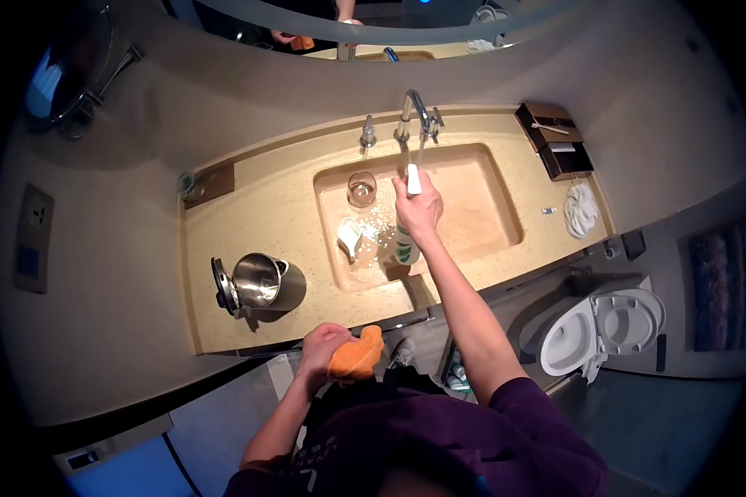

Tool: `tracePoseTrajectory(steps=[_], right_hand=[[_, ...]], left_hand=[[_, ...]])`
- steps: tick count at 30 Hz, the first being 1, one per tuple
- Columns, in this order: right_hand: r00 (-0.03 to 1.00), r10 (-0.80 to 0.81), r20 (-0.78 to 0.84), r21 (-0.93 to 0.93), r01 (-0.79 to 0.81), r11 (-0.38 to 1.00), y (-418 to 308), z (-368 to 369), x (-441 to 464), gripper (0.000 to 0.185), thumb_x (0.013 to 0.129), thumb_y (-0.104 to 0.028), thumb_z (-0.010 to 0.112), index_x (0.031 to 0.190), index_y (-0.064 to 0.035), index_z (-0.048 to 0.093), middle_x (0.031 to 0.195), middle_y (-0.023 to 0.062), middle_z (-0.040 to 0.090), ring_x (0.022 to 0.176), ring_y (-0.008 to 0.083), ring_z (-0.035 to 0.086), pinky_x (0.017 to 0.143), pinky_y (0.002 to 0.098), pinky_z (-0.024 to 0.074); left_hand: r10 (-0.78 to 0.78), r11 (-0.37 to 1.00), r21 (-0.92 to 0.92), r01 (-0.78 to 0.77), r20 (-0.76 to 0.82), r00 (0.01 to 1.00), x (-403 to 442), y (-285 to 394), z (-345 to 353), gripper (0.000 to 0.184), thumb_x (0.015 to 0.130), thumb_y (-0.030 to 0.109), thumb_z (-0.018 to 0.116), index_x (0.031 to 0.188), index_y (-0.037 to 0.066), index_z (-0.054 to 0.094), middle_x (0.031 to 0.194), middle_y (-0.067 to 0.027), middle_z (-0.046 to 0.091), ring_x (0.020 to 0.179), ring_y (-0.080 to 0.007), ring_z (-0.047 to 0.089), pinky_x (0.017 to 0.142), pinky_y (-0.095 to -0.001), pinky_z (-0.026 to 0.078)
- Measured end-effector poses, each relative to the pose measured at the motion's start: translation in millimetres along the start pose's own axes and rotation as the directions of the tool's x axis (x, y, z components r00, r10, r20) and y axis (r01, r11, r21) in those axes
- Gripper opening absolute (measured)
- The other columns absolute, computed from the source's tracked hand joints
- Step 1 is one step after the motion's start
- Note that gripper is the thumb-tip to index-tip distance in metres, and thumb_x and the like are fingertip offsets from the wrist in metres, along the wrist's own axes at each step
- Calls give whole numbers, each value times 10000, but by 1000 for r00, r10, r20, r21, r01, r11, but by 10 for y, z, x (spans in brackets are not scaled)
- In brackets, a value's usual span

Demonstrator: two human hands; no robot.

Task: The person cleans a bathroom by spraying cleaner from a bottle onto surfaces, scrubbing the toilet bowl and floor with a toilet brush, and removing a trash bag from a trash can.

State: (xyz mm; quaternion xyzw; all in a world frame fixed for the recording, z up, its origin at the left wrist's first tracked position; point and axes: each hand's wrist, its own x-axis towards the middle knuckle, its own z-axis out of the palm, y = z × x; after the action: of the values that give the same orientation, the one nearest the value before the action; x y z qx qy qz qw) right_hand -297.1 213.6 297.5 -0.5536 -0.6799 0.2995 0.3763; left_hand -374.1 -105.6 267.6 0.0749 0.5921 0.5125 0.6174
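My right hand (421, 207) is closed around a white bottle with green print (404, 247), held over the basin under the faucet (414, 112). A white spout-like top sticks out above the fingers. In front of my body, my left hand (322, 348) is closed on an orange cloth (358, 354). Inside the sink (489, 224), a clear glass (361, 190) stands to the left of my right hand. Below that glass is a small white vessel with a handle or spout (350, 236). Bright specks, perhaps foam or light glints, lie between them and the bottle.
A steel kettle with its lid up (267, 283) stands on the counter (249, 215) at the left. Dark boxes (555, 141) and a crumpled white cloth (581, 210) lie at the right. A toilet (570, 340) is on the floor to the right, and a mirror hangs behind the faucet.
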Motion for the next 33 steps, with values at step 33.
tracePoseTrajectory(steps=[33], right_hand=[[975, -12, 221, 260, -48, 964, 761, -1730, -540, 215, 857, -263, 740, 900, -66, 664, 750, 92, 674, 723, 208, 689, 667, 343, 515]], left_hand=[[77, 997, 2, -77, -34, 996, -239, -195, 348, 125, 958, 76, 613, 1032, -24, 608, 936, -138, 706, 856, -201, 691, 811, -320, 570]])
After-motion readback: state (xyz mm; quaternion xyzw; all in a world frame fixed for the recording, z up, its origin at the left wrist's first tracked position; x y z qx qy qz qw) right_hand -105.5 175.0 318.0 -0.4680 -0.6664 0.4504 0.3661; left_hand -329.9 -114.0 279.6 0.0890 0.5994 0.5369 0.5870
